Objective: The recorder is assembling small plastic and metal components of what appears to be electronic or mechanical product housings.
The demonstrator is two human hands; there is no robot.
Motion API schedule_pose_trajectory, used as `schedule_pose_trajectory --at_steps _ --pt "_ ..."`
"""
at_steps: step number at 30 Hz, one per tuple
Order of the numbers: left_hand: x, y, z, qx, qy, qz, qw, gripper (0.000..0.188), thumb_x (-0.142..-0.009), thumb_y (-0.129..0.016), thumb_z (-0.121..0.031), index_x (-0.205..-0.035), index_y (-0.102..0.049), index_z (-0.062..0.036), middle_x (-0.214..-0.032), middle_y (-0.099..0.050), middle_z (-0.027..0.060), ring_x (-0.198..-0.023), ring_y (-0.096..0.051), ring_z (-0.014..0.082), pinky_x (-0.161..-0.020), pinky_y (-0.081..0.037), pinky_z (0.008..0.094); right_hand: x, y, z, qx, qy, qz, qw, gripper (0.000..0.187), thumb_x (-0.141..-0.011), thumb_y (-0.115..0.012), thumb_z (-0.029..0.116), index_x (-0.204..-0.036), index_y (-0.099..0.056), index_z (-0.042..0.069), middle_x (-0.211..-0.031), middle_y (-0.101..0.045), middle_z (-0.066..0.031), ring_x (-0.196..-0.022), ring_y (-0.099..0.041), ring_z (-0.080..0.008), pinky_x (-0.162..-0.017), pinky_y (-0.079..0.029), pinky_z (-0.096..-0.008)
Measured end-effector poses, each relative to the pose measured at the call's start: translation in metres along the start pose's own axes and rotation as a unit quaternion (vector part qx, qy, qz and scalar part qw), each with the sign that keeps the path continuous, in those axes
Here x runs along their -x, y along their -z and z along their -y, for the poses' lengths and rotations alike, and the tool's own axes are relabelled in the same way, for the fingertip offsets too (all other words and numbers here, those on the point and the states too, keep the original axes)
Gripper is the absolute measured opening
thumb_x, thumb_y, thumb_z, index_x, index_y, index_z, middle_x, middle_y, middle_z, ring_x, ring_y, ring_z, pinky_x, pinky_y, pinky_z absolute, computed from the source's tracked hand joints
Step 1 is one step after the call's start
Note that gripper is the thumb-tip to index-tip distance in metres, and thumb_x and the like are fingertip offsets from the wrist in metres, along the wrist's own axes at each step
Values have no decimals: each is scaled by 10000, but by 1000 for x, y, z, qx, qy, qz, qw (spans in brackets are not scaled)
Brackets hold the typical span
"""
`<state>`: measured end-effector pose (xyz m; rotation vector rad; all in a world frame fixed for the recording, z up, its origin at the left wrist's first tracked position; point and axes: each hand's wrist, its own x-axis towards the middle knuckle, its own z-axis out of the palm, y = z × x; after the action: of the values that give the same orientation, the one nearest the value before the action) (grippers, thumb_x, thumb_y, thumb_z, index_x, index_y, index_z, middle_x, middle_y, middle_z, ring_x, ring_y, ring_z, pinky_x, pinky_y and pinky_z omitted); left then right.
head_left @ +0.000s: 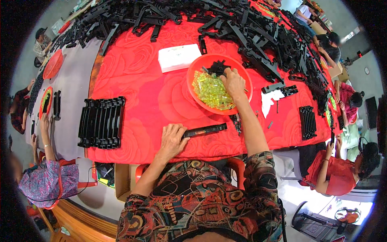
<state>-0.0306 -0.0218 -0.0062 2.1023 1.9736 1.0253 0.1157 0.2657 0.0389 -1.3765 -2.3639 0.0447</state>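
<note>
Under my left hand point(173, 139) lies one end of a long black plastic part point(206, 131), held against the red cloth with the fingers closed round it. An orange-brown strip shows along its middle. My right hand point(234, 84) reaches into a red plastic bowl point(248, 90), its fingers bent together at small black pieces point(218, 67) on the bowl's far side. Whatever those fingertips hold is hidden. Small clear yellow pieces point(211, 90) fill much of the bowl. Behind the bowl's left side sits a white box point(178, 57).
A big heap of black parts point(250, 36) covers the table's far side. Black parts stand in rows at left point(101, 122) and right point(308, 123). A crumpled white tissue point(270, 101) lies right of the bowl. Co-workers sit at left point(48, 177) and right point(334, 169).
</note>
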Motion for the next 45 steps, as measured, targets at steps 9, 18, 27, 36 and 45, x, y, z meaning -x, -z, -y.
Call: schedule_pose_trajectory --at_steps 9,18,27,36,45 --pt "-1 1 0 2 10 17 1000 370 -708 -721 -200 -1019 -584 -53 -998 -536 86 -947 -488 276 -784 -358 405 3 2 -7 -58 23 -137 989 179 -844 -603 246 -860 -605 67 -855 -623 -161 -747 -610 -381 -642 -487 -480" --pt "1 0 -2 -16 5 -4 1000 443 -702 -735 -207 -1085 -576 -52 -1038 -544 110 -964 -490 286 -797 -378 407 94 84 31 -553 -181 18 813 185 -886 -569 148 -809 -633 -7 -680 -577 8 -644 -488 -45 -576 -375 -206" --pt "-20 25 -51 131 37 -94 986 325 -732 -723 -161 -994 -608 -6 -880 -601 110 -808 -557 283 -742 -427 374 163 63 63 -614 -199 136 752 143 -911 -579 141 -859 -630 18 -649 -552 22 -600 -454 -30 -533 -338 -189" --pt "-5 2 -55 402 195 -6 895 91 -845 -652 -53 -902 -611 5 -751 -612 13 -694 -565 68 -602 -455 229 184 51 69 -642 -184 155 728 124 -908 -589 129 -876 -616 12 -691 -544 23 -630 -465 -37 -560 -363 -196" --pt "13 -4 -52 422 245 22 873 56 -824 -635 -43 -837 -612 6 -735 -598 26 -645 -517 71 -572 -424 240 212 50 62 -628 -178 150 743 96 -874 -630 101 -850 -604 12 -692 -494 64 -625 -389 -11 -541 -306 -187"
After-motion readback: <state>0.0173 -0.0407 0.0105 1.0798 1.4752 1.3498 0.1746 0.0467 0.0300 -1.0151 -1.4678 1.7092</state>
